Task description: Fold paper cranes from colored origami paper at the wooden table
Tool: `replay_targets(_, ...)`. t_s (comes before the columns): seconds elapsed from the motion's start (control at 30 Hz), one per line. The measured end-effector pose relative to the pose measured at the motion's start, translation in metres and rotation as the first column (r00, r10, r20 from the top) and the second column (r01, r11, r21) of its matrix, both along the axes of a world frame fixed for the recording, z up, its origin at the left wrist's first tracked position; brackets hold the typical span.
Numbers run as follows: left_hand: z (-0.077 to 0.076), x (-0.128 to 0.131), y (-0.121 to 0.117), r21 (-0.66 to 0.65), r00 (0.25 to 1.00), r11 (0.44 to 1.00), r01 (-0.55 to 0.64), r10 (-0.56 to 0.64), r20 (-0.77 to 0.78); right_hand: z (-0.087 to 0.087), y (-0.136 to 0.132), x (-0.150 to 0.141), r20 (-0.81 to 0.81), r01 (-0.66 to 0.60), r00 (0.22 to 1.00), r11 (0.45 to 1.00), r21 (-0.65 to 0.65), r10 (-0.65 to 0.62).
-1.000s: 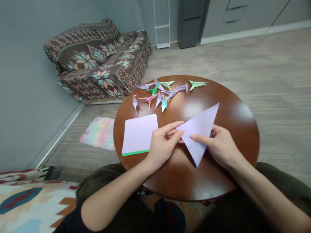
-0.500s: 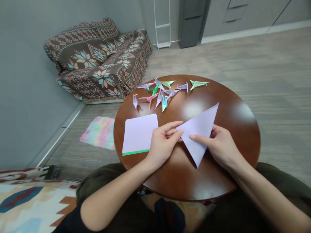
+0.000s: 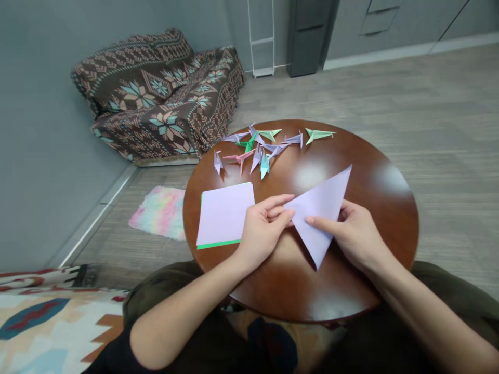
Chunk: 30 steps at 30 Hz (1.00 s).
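Note:
My left hand (image 3: 263,231) and my right hand (image 3: 353,234) hold a sheet of lilac origami paper (image 3: 319,213), folded into a triangle, above the round wooden table (image 3: 304,291). My left fingers pinch its left corner. My right thumb lies on top, with the other fingers behind the paper. To the left, a stack of square origami paper (image 3: 224,214) lies on the table, lilac on top with green showing at its edge. Beyond my hands, several folded paper cranes (image 3: 253,153) in lilac, pink, green and blue lie in a loose group.
A patterned brown throw covers a low sofa (image 3: 156,98) by the grey wall. A pastel fluffy mat (image 3: 159,213) lies on the wood-look floor left of the table. Grey cabinets (image 3: 390,21) and a white rack (image 3: 261,39) stand at the back.

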<state>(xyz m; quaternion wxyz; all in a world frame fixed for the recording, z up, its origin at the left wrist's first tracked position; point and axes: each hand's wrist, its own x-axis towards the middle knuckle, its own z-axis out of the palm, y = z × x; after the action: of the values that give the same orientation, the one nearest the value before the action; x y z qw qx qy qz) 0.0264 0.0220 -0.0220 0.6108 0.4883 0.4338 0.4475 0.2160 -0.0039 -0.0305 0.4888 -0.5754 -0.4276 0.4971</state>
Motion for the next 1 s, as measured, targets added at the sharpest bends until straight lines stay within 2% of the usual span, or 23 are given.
replay_targets(0.27,0.0019,0.0009,0.0019,-0.088,0.999,0.995,-0.037,0.04,0.035,0.0012,-0.0007,-0.001,0.019,0.003,1.0,1.0,0.006,-0.004)
replay_targets(1.0,0.0018,0.0023,0.0008,-0.098,0.996,0.994,-0.056,0.061,0.057,-0.0046,0.0004,0.001,-0.04,-0.018,0.999,1.0,-0.007,0.018)
